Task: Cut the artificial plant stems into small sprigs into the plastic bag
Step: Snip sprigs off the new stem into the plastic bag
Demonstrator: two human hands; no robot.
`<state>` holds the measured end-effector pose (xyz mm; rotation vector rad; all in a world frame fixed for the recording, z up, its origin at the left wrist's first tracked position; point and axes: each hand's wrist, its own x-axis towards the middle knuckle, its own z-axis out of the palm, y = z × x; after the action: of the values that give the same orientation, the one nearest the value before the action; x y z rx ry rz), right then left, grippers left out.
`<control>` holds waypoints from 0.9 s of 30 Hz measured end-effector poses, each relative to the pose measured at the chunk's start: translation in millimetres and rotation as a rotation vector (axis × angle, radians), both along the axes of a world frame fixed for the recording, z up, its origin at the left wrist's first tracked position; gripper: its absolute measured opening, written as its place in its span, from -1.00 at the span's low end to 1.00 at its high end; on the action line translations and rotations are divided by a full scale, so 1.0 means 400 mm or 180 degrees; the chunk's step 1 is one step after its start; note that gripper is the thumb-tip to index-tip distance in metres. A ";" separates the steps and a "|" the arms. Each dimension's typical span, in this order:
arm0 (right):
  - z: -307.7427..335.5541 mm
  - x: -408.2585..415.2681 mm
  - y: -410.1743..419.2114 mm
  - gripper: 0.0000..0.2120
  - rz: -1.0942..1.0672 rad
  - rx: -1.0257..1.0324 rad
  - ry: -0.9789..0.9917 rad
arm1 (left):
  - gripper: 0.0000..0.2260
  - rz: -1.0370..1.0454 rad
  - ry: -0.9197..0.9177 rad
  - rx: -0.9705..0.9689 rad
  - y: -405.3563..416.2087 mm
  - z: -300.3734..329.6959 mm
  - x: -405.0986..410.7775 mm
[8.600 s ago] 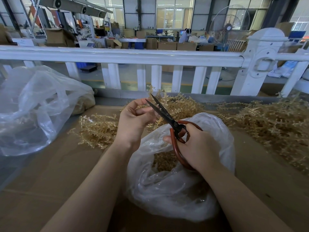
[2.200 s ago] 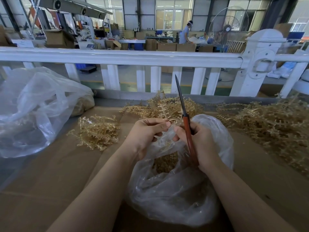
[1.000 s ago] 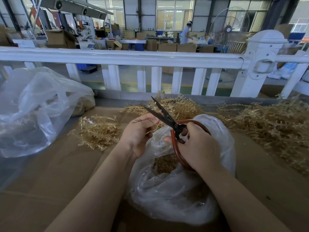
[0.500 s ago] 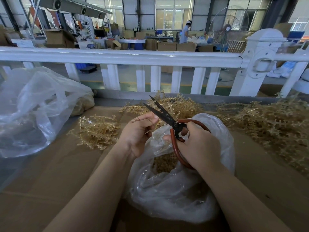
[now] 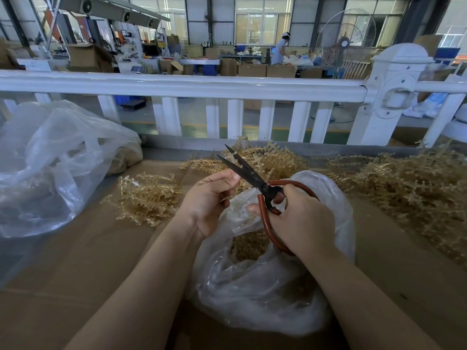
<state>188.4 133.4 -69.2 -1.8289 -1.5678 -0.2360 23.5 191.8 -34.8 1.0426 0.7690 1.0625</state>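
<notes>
Red-handled scissors [image 5: 255, 179], blades apart, in right hand [image 5: 303, 221]; left hand [image 5: 209, 200] pinching a sprig [image 5: 223, 199] over plastic bag [image 5: 252, 294].

Bare surface [image 5: 75, 261] is lying open left of the plastic bag [image 5: 265, 299]; stem piles [image 5: 417, 193] are crowding its right, a white railing [image 5: 177, 85] blocking beyond it.

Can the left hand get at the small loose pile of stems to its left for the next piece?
Probably yes. The small pile lies open on the cardboard just beside the left hand, nothing between; but its fingers seem curled around a stem piece first.
</notes>
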 end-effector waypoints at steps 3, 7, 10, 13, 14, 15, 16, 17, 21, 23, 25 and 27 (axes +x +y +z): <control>-0.001 0.000 0.002 -0.39 -0.0072 0.0025 -0.0006 | -0.96 -0.0033 0.0071 0.0059 0.003 0.000 -0.002; -0.004 0.002 0.005 -0.51 -0.0105 0.0079 -0.0084 | -0.92 -0.0103 0.0163 0.0078 0.004 -0.004 -0.002; -0.007 0.003 0.004 -0.48 -0.0102 0.0131 -0.0093 | -0.93 -0.0186 0.0190 0.0122 0.002 -0.005 -0.005; -0.009 0.002 0.000 -0.46 -0.0071 0.0165 -0.0080 | -0.90 -0.0188 0.0157 0.0080 0.002 -0.007 -0.006; -0.008 0.001 0.000 -0.46 -0.0060 0.0161 -0.0076 | -0.90 -0.0189 0.0144 0.0073 0.003 -0.007 -0.007; -0.008 0.001 -0.001 -0.46 -0.0052 0.0160 -0.0079 | -0.91 -0.0195 0.0135 0.0079 0.002 -0.007 -0.008; -0.008 0.002 -0.001 -0.46 -0.0048 0.0162 -0.0088 | -0.93 -0.0202 0.0127 0.0092 0.002 -0.007 -0.008; -0.008 0.003 -0.001 -0.46 -0.0048 0.0160 -0.0104 | -0.95 -0.0208 0.0122 0.0109 0.002 -0.007 -0.009; -0.008 0.006 0.005 -0.55 -0.0108 0.0106 -0.0210 | -0.96 -0.0201 0.0086 0.0124 0.003 -0.006 -0.008; -0.008 0.007 0.008 -0.57 -0.0141 0.0093 -0.0230 | -0.94 -0.0202 0.0077 0.0119 0.003 -0.004 -0.007; -0.009 0.008 0.009 -0.57 -0.0147 0.0072 -0.0231 | -0.92 -0.0197 0.0089 0.0098 0.002 -0.003 -0.007; -0.010 0.008 0.008 -0.56 -0.0141 0.0055 -0.0249 | -0.93 -0.0192 0.0094 0.0085 0.002 -0.002 -0.007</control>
<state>191.6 136.8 -73.1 -1.8625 -1.5746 -0.3441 20.6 192.6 -35.7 1.0998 0.7444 1.0103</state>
